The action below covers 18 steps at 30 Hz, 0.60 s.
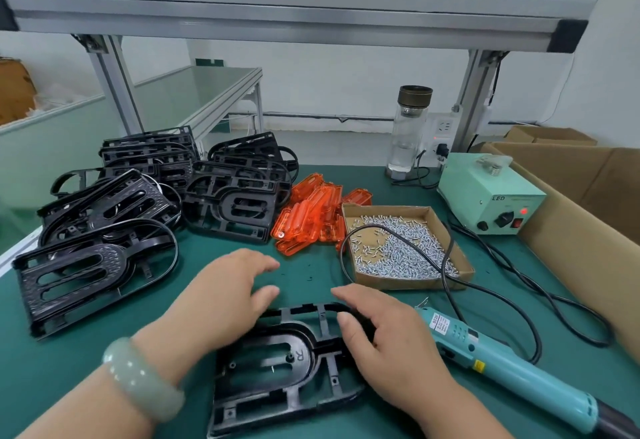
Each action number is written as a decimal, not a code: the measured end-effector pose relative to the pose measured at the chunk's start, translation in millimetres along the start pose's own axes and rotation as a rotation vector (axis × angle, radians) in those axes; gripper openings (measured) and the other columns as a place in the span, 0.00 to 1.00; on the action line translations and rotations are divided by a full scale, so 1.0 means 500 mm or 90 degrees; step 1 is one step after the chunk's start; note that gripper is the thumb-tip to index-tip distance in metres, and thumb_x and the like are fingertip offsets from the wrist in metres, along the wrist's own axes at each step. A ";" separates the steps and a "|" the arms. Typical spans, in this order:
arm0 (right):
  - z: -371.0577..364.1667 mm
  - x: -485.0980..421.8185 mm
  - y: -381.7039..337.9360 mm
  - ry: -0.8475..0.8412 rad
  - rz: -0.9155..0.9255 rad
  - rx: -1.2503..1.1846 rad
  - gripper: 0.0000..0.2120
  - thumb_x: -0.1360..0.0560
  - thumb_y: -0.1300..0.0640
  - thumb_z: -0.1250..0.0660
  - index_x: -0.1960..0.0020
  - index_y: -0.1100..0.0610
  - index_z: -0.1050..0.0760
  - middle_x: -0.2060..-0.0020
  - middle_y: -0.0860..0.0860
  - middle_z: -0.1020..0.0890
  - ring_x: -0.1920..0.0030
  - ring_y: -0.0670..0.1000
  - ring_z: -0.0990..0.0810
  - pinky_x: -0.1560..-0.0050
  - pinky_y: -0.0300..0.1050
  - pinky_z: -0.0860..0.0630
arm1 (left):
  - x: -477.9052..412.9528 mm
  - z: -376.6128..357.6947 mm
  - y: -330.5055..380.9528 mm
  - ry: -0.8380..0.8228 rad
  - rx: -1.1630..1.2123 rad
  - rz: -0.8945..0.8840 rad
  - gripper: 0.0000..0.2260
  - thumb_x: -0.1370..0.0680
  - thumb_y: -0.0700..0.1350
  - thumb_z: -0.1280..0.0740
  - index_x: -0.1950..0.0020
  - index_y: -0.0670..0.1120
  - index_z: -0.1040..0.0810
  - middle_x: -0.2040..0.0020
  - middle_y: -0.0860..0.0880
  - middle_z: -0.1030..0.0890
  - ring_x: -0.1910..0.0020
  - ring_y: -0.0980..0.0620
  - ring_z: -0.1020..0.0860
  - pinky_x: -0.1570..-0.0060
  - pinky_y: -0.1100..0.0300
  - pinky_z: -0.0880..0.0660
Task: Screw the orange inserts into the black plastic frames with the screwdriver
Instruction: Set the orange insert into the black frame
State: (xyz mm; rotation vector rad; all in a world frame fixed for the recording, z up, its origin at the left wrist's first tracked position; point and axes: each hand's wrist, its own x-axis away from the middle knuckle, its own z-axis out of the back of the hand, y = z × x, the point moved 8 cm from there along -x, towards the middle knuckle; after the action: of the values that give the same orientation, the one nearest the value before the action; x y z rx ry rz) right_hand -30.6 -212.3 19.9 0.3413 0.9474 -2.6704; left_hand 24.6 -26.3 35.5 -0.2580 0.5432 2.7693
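Pale green jade bangle (143, 380) on left wrist; forearms bare.

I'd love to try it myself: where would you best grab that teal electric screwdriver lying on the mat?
Probably the thick teal barrel of the screwdriver, taken from above by the right hand beside it. It lies flat with its thin bit pointing away, so the barrel's top is exposed.
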 end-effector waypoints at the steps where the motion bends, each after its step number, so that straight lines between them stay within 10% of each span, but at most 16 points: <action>1: -0.004 0.001 -0.003 -0.014 0.004 -0.008 0.20 0.26 0.45 0.40 0.36 0.42 0.23 0.39 0.30 0.27 0.37 0.34 0.30 0.39 0.21 0.43 | -0.010 -0.005 0.000 0.002 0.000 0.012 0.19 0.23 0.52 0.35 0.33 0.53 0.28 0.34 0.55 0.27 0.34 0.55 0.30 0.37 0.66 0.39; 18: -0.017 0.007 0.015 -0.014 -0.074 0.067 0.18 0.25 0.49 0.37 0.35 0.43 0.24 0.39 0.37 0.23 0.38 0.42 0.28 0.38 0.33 0.36 | -0.177 -0.039 0.042 0.028 0.028 0.064 0.22 0.22 0.48 0.36 0.29 0.49 0.35 0.37 0.45 0.27 0.39 0.42 0.28 0.39 0.48 0.31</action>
State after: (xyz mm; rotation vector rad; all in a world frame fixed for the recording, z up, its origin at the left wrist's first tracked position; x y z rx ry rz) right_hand -30.2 -213.2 8.0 0.2879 0.8459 -2.8314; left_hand 102.9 -75.8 45.6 -0.2893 0.6432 2.8506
